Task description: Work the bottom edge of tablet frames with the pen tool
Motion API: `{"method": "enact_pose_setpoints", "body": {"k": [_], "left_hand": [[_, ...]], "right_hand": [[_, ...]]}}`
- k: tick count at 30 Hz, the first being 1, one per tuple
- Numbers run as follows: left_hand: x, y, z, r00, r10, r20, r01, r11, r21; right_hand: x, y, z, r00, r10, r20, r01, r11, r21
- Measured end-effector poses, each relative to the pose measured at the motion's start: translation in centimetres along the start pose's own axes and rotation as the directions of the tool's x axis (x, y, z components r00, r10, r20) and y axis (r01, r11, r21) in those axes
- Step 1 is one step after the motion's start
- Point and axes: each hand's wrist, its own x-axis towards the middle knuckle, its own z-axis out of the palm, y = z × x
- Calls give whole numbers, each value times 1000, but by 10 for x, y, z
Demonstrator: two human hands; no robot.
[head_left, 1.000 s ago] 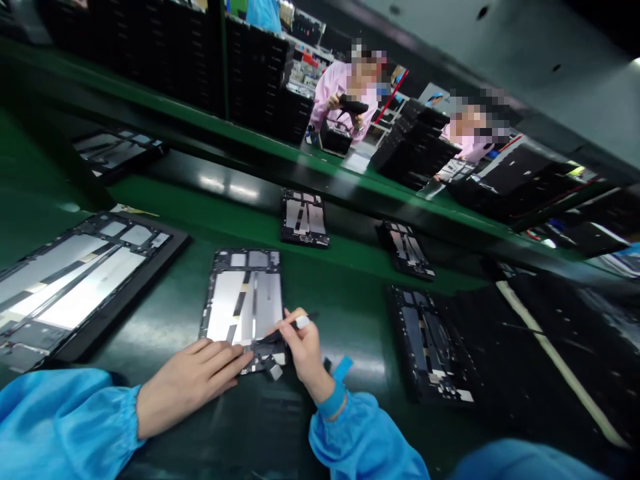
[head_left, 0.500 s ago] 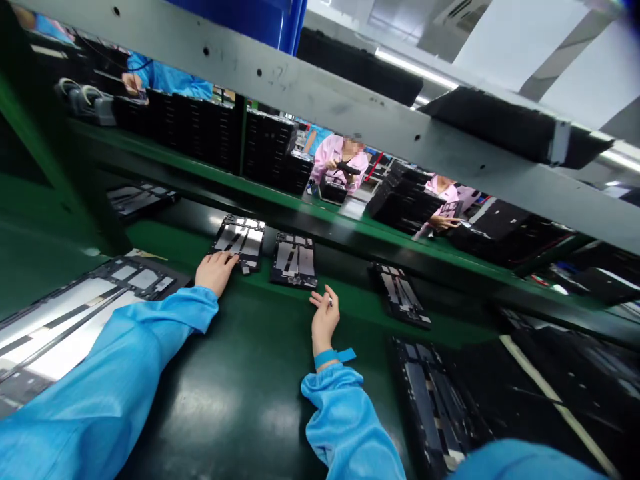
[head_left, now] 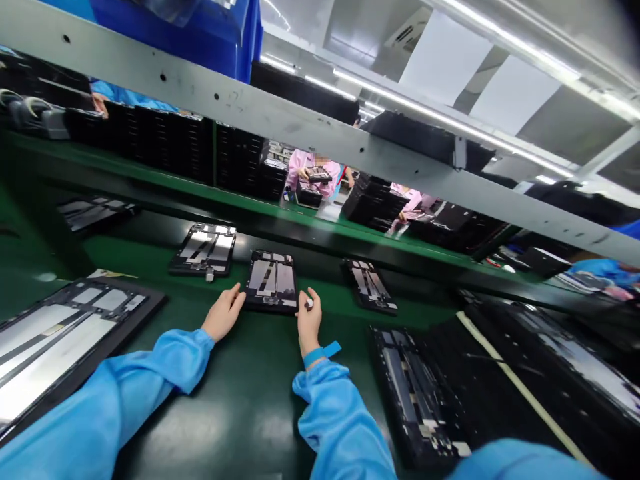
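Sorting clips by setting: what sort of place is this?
Probably an electronics assembly workshop: what look like opened tablets lie on a green bench, with black stacks on a shelf behind.

The green bench point(head_left: 250, 400) over there is carrying opened tablets, and along its back a middle tablet point(head_left: 273, 281) is lying between a left-hand tablet point(head_left: 205, 248) and a slanted right-hand tablet point(head_left: 371, 285). Nearer me, a black-edged tablet point(head_left: 60, 333) is resting at far left, while a darker tablet point(head_left: 417, 393) is sitting towards the right.
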Motion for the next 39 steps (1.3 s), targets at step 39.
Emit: {"method": "enact_pose_setpoints", "body": {"k": [39], "left_hand": [[-197,69,-73,926,256,277,-188,950,-249]], "right_hand": [[-192,-73,-67,716,-204,668,325,944,-61]]}}
